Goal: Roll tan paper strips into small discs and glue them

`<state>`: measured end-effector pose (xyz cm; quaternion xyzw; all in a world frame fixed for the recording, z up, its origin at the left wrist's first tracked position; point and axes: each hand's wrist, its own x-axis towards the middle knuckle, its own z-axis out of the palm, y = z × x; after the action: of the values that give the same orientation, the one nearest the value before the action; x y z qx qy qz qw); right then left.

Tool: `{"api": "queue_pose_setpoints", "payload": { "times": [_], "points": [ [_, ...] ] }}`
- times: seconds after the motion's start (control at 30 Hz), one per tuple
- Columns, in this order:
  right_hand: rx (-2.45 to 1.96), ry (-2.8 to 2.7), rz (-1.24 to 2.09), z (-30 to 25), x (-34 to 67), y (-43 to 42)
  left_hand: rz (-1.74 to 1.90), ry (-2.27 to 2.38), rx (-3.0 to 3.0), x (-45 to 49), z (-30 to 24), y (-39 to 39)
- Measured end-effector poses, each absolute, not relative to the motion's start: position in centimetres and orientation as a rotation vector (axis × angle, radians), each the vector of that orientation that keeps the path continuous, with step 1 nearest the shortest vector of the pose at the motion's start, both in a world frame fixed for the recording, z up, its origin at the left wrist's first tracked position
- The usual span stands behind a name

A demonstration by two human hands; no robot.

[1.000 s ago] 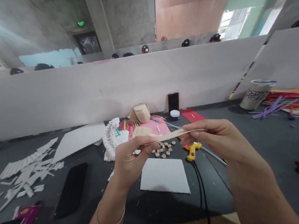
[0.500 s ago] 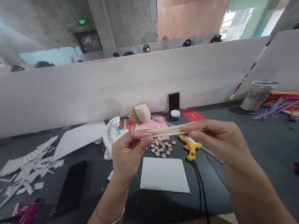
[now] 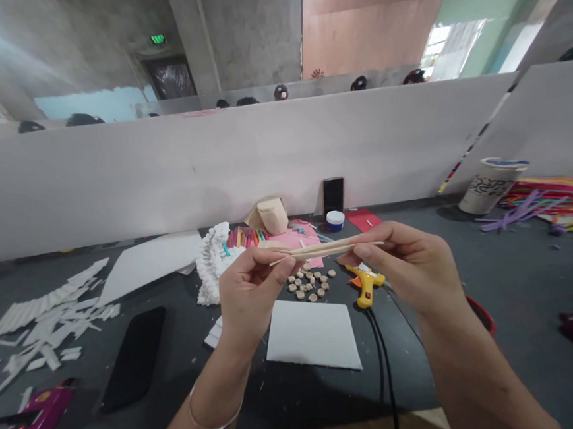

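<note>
Pale wood is what I am pinching: a thin wooden strip [image 3: 326, 248] is stretching across the gap between my hands, held up in the air above the table [image 3: 519, 275]. My left hand [image 3: 250, 290] is clamped on the strip's left end, with thumb and fingers pressing together, and my right hand [image 3: 404, 265] is clamped on its right end in the same way. My hands are staying apart, joined only by the strip. A thin metal bangle [image 3: 216, 415] is circling my left wrist.

Directly below the strip, a cluster of small wooden discs [image 3: 309, 285] is lying on the dark tabletop. A yellow glue gun [image 3: 366, 284] is lying just beside my right hand, with its black cord [image 3: 381, 352] trailing toward me. A white card sheet [image 3: 310, 335] is lying beneath my hands. Just left of my left hand, a pleated white paper mound [image 3: 214, 266] is sitting, and loose white paper strips [image 3: 51, 312] are scattering farther left. Beyond the discs, a pink paper sheet [image 3: 293, 244] is lying near an upright phone [image 3: 333, 195] and a blue-lidded jar [image 3: 335, 220].
</note>
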<state>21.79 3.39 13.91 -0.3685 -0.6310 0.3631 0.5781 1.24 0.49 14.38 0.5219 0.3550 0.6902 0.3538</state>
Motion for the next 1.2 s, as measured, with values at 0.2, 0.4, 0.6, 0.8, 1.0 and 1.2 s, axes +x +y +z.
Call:
{"api": "queue_pose_setpoints", "payload": {
  "times": [0.2, 0.4, 0.6, 0.8, 1.0, 1.2],
  "points": [
    [-0.85, -1.511, 0.771, 14.0, 21.7, 3.4, 1.818, 0.91, 1.349, 1.3, 14.4, 0.4],
    [-0.817, -1.477, 0.751, 14.2, 21.5, 3.1, 1.853, 0.876, 1.385, 1.6, 14.6, 0.0],
    [-0.792, -1.473, 0.758, 14.2, 21.4, 2.9, 1.84, 0.863, 1.36, 1.6, 14.6, -0.1],
    [-0.77, -1.432, 0.798, 14.1, 21.2, 2.8, 1.814, 0.863, 1.313, 1.6, 14.6, -0.2],
    [-0.783, -1.437, 0.796, 14.0, 20.9, 2.7, 1.811, 0.936, 1.308, 1.6, 14.7, -0.3],
    [-0.823, -1.412, 0.781, 14.1, 20.8, 2.5, 1.831, 0.981, 1.32, 1.8, 14.8, -0.4]
  ]
}}
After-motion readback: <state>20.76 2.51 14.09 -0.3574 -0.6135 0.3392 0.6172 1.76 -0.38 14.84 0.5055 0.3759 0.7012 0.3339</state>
